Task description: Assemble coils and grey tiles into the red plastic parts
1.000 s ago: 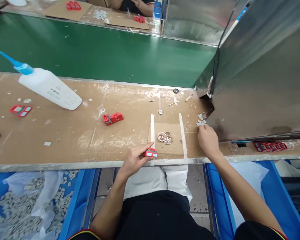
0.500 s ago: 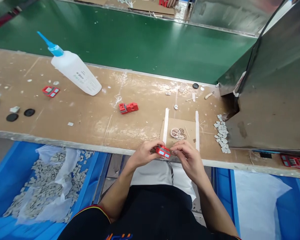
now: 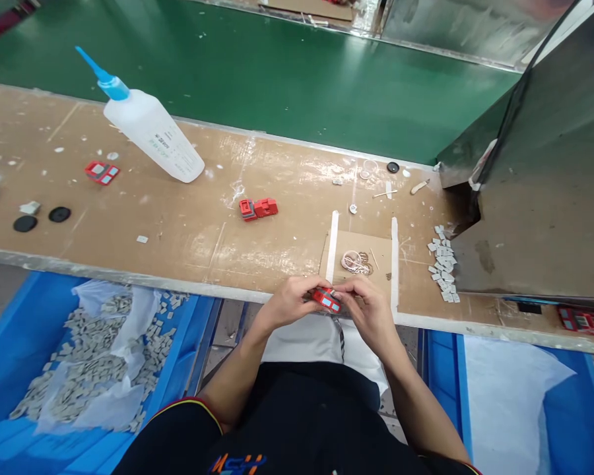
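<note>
My left hand [image 3: 291, 303] grips a small red toy vehicle [image 3: 325, 299] with pale blue windows, just over the table's front edge. Against the toy's right side is my right hand [image 3: 369, 307], its thumb and fingers pinched together. Something small and greyish shows at those fingertips, too little to name. Behind the hands, a cardboard piece [image 3: 383, 254] between two white tape strips carries a small round dish [image 3: 351, 260], brown smears and a thin stick [image 3: 374, 258]. Another red toy vehicle [image 3: 258, 208] lies left of the cardboard.
A white squeeze bottle [image 3: 153, 135] with a blue nozzle lies at the back left, near a red toy part [image 3: 101, 172]. Small grey tiles [image 3: 444, 264] lie beside a metal housing [image 3: 539, 165]. Blue bins [image 3: 10, 336] flank me below the table; the left one holds many grey pieces.
My right hand has moved left and in, closing the gap so its fingertips now meet the toy. The left hand keeps its hold. The view has shifted slightly.
</note>
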### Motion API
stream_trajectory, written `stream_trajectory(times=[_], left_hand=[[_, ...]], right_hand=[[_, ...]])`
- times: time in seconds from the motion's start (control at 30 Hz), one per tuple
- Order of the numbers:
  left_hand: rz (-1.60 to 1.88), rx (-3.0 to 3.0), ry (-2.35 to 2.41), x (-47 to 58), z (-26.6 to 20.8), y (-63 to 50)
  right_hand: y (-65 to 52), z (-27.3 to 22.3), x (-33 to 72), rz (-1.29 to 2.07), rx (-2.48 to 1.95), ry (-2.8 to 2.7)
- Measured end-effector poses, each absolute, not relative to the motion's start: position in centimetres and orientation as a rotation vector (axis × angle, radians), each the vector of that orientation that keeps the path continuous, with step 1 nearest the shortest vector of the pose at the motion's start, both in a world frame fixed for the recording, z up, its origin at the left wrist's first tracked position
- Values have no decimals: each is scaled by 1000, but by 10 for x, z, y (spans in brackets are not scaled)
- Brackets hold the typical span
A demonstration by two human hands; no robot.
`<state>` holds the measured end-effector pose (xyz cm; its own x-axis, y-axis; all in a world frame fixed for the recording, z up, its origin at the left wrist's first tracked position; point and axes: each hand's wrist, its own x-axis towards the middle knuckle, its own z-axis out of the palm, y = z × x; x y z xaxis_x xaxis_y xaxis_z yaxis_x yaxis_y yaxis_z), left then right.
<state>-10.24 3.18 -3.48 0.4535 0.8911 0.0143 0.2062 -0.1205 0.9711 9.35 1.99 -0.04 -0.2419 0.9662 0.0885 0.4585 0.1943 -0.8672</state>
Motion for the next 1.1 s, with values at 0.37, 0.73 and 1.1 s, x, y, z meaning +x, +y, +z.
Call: stream_trajectory(times=[0.37, 0.73, 1.1], left_hand=[[795, 1753, 1033, -102, -35, 28], [957, 1697, 735, -106, -34, 36], [1023, 1652, 841, -101, -31, 39]], right_hand=[[1, -3, 97, 1141, -1269, -1788], [-2, -17, 88, 1207, -1269, -1488], [7, -12, 93, 1025, -1343, -1720]])
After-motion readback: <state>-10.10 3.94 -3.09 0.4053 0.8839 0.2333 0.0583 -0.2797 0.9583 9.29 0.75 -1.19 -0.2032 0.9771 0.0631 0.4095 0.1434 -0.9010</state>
